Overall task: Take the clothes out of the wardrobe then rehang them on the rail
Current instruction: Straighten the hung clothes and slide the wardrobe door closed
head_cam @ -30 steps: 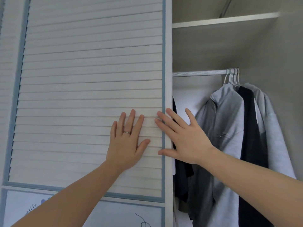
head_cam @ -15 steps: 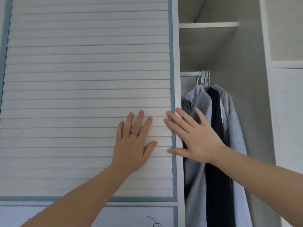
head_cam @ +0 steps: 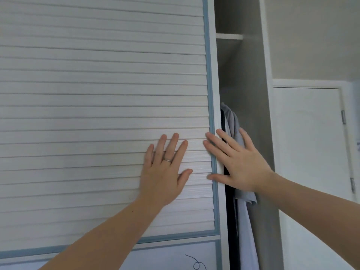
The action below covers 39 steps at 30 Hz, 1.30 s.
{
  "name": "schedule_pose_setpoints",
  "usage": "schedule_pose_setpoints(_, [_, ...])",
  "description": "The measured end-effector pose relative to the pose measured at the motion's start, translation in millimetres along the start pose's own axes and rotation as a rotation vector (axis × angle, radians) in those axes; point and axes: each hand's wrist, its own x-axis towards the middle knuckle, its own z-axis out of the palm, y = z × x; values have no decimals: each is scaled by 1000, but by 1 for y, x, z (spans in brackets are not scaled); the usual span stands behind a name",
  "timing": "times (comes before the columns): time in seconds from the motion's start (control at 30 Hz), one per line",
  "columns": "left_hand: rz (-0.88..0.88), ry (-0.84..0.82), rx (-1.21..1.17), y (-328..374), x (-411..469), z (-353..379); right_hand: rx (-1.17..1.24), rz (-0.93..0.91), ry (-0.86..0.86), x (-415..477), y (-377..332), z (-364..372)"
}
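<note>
A white slatted sliding wardrobe door (head_cam: 101, 114) with a blue trim fills the left and middle. My left hand (head_cam: 165, 170) lies flat on its slats, fingers spread, a ring on one finger. My right hand (head_cam: 237, 162) presses flat on the door's right edge, fingers apart. Through the narrow gap to the right of the door hang grey clothes (head_cam: 244, 217) with a dark garment beside them. The rail and hangers are hidden behind the door.
The wardrobe's grey inner side wall (head_cam: 251, 78) and a white shelf (head_cam: 228, 36) show in the gap. To the right stand a white wall and a white room door (head_cam: 307, 137) with hinges.
The sliding door has moved to the right under both hands. The gap has narrowed, and the rail, the hangers and most of the clothes are now covered.
</note>
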Motion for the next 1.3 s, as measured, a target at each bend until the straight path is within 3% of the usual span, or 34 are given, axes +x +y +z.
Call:
schedule_pose_setpoints(0.47, [20,-31,-26,83,34,16,-126,95,-145,-51,62,9])
schedule_pose_setpoints(1.07, [19,20,13,120,47,31,-115,75,-26,-80,99,38])
schedule_pose_setpoints(1.3, [4,-146,-6,124,47,9,-63,96,-67,-87,95,33])
